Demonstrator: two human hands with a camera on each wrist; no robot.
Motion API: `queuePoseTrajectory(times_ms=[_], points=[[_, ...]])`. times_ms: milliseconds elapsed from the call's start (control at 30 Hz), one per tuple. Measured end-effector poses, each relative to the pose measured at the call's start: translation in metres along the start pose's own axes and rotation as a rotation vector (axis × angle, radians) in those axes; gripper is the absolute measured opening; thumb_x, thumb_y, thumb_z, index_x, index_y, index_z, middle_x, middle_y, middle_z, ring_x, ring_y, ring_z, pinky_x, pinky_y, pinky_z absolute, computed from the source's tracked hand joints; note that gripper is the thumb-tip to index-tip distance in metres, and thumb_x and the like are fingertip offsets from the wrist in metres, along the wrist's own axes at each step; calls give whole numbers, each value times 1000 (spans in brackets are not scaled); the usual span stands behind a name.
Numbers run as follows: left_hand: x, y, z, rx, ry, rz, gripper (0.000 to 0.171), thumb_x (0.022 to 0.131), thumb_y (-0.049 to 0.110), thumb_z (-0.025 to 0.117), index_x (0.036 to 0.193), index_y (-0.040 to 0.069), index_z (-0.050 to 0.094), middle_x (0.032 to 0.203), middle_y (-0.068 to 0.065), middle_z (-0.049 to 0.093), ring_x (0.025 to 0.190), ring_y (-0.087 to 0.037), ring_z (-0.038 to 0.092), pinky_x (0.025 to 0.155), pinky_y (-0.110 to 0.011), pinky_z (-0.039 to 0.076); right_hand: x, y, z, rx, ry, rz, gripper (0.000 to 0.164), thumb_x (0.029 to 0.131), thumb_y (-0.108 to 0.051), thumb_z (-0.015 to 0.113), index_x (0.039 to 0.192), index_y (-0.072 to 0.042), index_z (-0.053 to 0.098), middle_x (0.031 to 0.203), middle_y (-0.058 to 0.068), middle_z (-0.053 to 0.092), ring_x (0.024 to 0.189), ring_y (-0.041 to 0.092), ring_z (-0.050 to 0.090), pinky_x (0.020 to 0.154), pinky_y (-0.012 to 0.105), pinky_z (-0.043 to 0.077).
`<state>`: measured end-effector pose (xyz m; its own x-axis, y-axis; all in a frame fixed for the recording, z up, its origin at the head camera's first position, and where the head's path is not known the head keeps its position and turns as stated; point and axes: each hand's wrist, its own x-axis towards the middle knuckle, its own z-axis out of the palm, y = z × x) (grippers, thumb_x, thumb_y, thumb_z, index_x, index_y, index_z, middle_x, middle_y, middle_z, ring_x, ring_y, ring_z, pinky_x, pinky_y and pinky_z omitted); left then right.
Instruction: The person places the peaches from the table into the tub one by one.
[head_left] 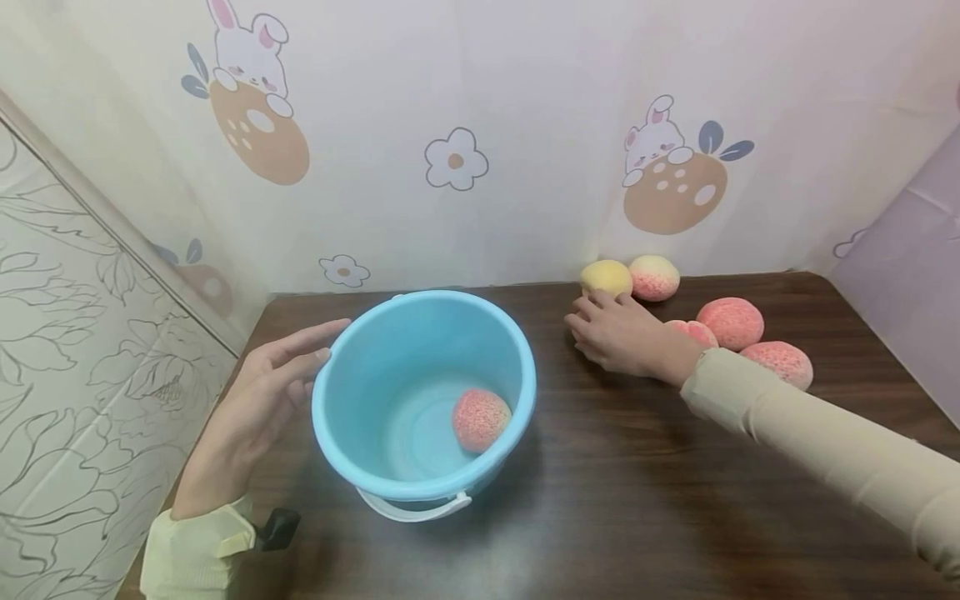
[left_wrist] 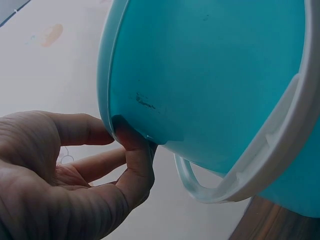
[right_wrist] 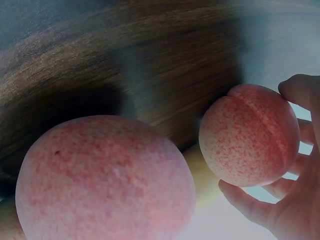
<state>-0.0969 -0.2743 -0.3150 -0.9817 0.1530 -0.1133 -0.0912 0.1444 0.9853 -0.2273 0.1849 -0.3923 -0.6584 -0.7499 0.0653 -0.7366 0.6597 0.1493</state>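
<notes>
A light blue bucket [head_left: 423, 492] stands on the dark wooden table, with one pink-and-yellow peach [head_left: 481, 421] inside. My left hand [head_left: 273, 392] is at its left side; the left wrist view shows thumb and index finger pinching the rim [left_wrist: 104, 75]. Towards the back of the table, my right hand [head_left: 618, 333] reaches in among the peaches. In the right wrist view, its thumb and fingers curl round a pink, creased peach [right_wrist: 250, 135]; the head view hides this grip. Just behind the hand lies a yellow peach [head_left: 606, 277].
Beside the yellow one sits a pale pink-and-yellow peach [head_left: 654, 278]. A creased peach [head_left: 693, 332] shows behind the right wrist, with red peaches [head_left: 731, 323] farther right. The bucket's white handle [head_left: 412, 510] hangs at its front. A patterned wall [head_left: 525, 208] borders the table's back edge.
</notes>
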Motion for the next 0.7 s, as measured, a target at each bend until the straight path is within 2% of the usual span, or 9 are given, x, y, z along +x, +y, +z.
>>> queuePoseTrajectory(times_ms=[233, 433, 700], points=[[1, 0, 0, -7, 0, -2, 45, 106, 20, 60, 150, 10, 57, 142, 0, 66, 107, -18, 75, 92, -32, 61, 2, 1, 5, -28, -5, -23, 32, 97, -31, 73, 121, -11, 65, 118, 12, 64, 112, 34, 57, 73, 49, 57], [0, 1, 0, -9, 2, -3, 45, 106, 20, 60, 150, 11, 57, 143, 0, 66, 107, -18, 76, 93, -32, 61, 4, 2, 8, -30, -5, -24, 35, 97, -36, 73, 121, -11, 66, 116, 11, 64, 112, 33, 57, 73, 49, 57], [-3, 1, 1, 3, -5, 12, 45, 106, 21, 61, 149, 10, 57, 141, 2, 67, 109, -17, 75, 94, -31, 61, 5, 5, 12, -73, 35, -65, 29, 97, -36, 73, 112, -12, 66, 109, 10, 63, 104, 31, 58, 66, 44, 54]])
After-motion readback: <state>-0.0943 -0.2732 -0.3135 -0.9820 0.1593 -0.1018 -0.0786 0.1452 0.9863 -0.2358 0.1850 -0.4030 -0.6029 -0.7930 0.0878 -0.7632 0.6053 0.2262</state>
